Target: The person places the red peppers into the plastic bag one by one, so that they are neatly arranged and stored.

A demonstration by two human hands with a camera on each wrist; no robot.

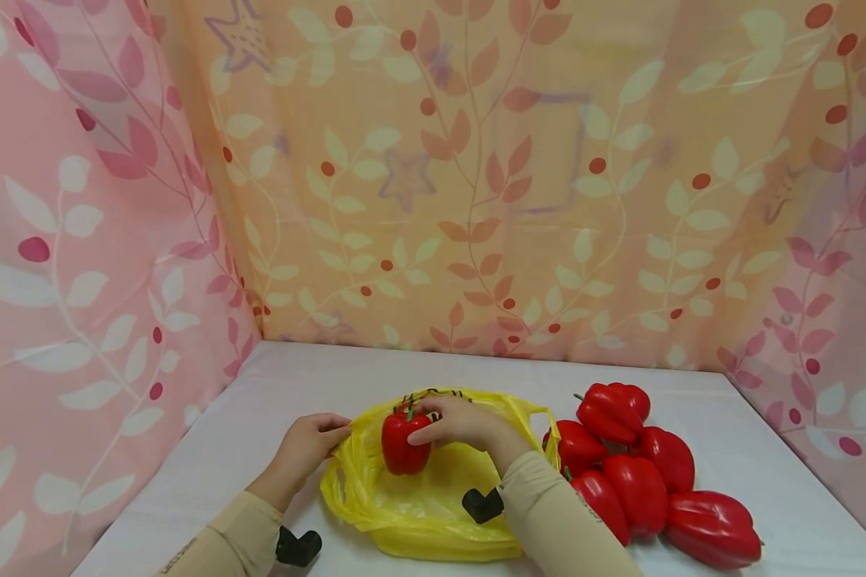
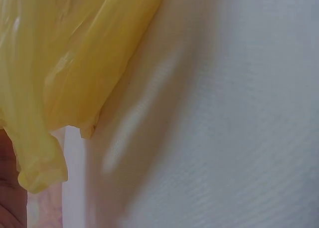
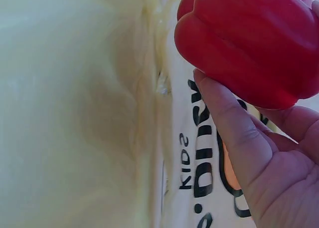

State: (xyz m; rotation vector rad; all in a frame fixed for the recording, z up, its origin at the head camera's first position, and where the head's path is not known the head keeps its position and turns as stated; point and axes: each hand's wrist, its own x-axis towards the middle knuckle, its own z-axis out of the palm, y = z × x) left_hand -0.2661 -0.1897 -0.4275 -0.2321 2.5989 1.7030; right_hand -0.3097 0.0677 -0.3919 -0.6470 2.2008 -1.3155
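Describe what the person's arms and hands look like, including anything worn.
The left hand and right hand are ungloved. The left sleeve and right sleeve are long and beige, each carrying small dark lettering, too small to read. Beside each cuff juts a stubby, angular black piece, one left, one right.

"What backs the white table (image 1: 281,381)?"

"A peach-yellow cloth (image 1: 375,216), printed with leafy stems and red dots (image 1: 597,166). One purple star (image 1: 244,36) sits high on its left, another star (image 1: 406,175) lower and nearer the middle (both only outlines)."

"And the sides?"

"Pink cloth on the left (image 1: 14,320), with white and pink leaves; a similar leafy, pinkish cloth on the right (image 1: 862,320)."
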